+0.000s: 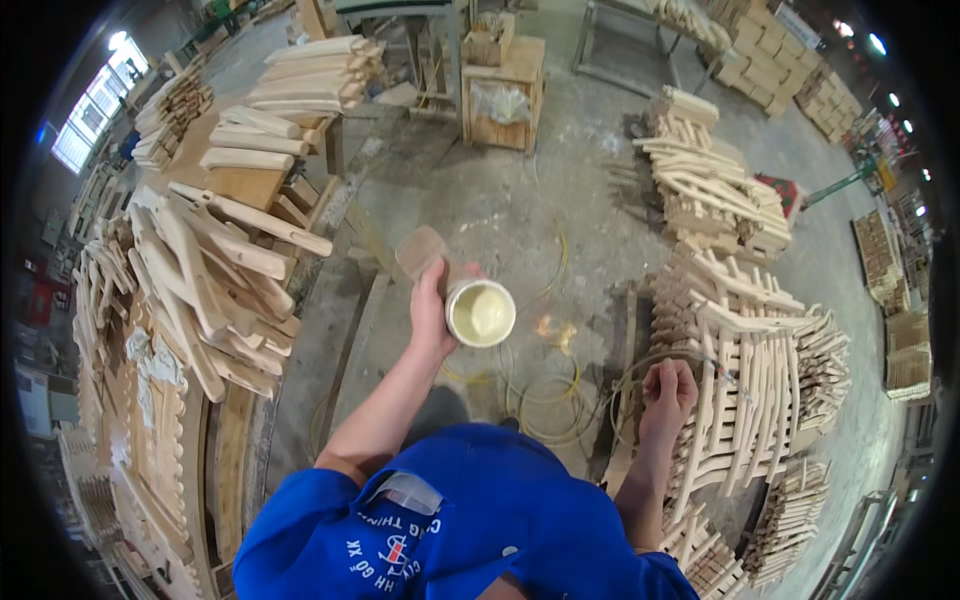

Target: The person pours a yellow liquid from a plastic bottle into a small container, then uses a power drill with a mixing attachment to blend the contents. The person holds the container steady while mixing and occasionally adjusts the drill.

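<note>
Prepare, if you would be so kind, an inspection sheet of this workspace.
Surface: grey floor with pale specks and marks.
Job's things: white cup, open top, pale yellow contents; flat tan piece beside it, kind unclear.
Clutter: curved wooden pieces heaped at left; white cloth near them; stacked wooden parts at right.
Hands: left hand grips the cup; right hand has curled fingers, anything held cannot be told.
Cables: yellowish hose lies in loops on the floor.
Surroundings: wooden cabinet ahead; bright window at far left.
</note>
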`<state>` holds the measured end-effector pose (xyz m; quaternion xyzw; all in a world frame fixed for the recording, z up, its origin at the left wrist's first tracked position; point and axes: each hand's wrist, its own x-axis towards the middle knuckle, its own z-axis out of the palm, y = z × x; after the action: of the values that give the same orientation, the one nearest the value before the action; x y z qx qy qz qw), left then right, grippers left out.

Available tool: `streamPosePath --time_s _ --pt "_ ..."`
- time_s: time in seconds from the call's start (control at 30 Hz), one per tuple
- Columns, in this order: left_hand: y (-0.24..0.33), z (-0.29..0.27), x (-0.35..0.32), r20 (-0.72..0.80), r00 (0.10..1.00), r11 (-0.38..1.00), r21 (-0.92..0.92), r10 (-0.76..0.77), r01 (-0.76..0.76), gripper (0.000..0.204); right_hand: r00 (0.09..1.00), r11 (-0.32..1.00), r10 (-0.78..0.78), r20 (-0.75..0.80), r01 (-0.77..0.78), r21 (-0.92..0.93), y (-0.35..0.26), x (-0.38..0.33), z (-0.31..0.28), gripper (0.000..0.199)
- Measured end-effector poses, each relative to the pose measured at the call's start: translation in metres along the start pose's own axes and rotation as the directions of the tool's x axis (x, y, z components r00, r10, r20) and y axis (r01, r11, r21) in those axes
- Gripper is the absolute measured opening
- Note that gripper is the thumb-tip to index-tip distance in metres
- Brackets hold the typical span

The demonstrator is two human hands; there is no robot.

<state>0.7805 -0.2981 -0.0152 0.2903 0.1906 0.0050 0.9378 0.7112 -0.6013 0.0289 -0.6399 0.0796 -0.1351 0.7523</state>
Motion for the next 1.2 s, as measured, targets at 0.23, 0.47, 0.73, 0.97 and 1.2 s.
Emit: streamPosePath --time_s 0.23,0.47,0.73,0.97,1.2 --pt "-0.022 0.012 0.139 -0.047 0.943 0.938 -0.126 -0.33 0.322 0.048 0.983 0.976 0.064 0.173 -0.026 -0.215 0.022 0.111 0.04 0.015" --pt "-0.003 0.043 0.319 -0.145 0.894 0.901 -0.168 -0.425 0.401 0.04 0.986 0.788 0.132 0.104 -0.041 -0.614 0.053 0.259 0.077 0.012" --pt "0.067 0.108 0.468 -0.215 0.928 0.951 -0.122 -0.306 0.285 0.038 0.923 0.743 0.291 0.251 -0.053 -0.667 0.08 0.413 0.153 0.013" --pt "0.103 0.132 0.588 -0.243 0.904 0.928 -0.211 -0.353 0.306 0.046 0.742 0.596 0.493 0.455 0.093 -0.798 0.131 0.573 0.192 0.029" --pt "0.13 0.131 0.692 -0.219 0.968 0.875 -0.484 -0.126 0.004 0.046 0.564 0.585 0.383 0.731 0.464 -0.665 0.13 0.779 0.317 0.029"
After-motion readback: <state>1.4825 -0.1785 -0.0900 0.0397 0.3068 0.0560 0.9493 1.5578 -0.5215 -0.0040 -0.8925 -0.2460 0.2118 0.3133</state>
